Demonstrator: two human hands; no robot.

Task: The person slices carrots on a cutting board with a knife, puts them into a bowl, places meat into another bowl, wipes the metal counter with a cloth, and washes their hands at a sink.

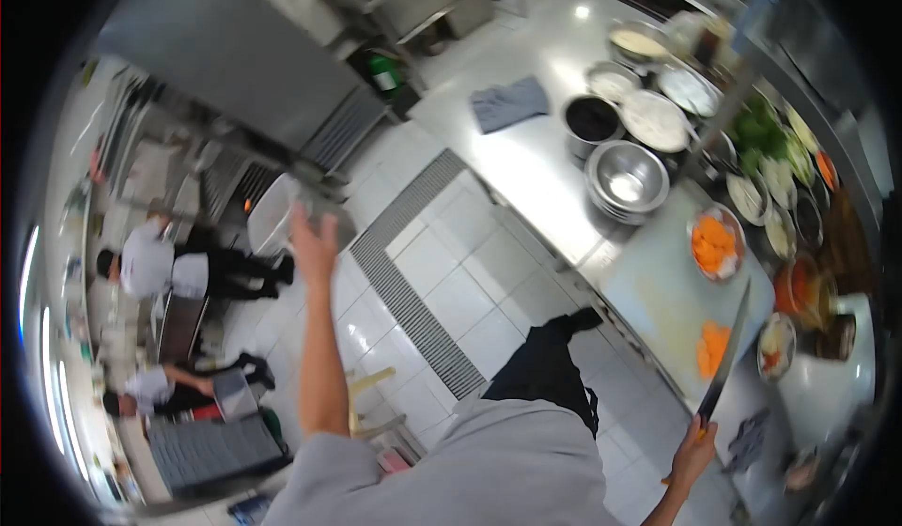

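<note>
At the pale plastic cutting board point(648, 291), your right grip point(693, 451) clasped a long steel knife point(724, 363); your left grip point(315, 244) was spread; safe handling favoured carrying it low.

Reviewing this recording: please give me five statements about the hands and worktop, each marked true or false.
1. The bare right hand holds a long knife with a dark blade. True.
2. The bare left hand presses on the cutting board. False: the left hand is held out away from the pale, flat cutting board, fingers spread.
3. Bright orange cut pieces lie on the board. True.
4. The grey folded cloth lies on the floor. False: it lies on the shiny steel counter.
5. Round steel bowls are stacked together. True.
</note>
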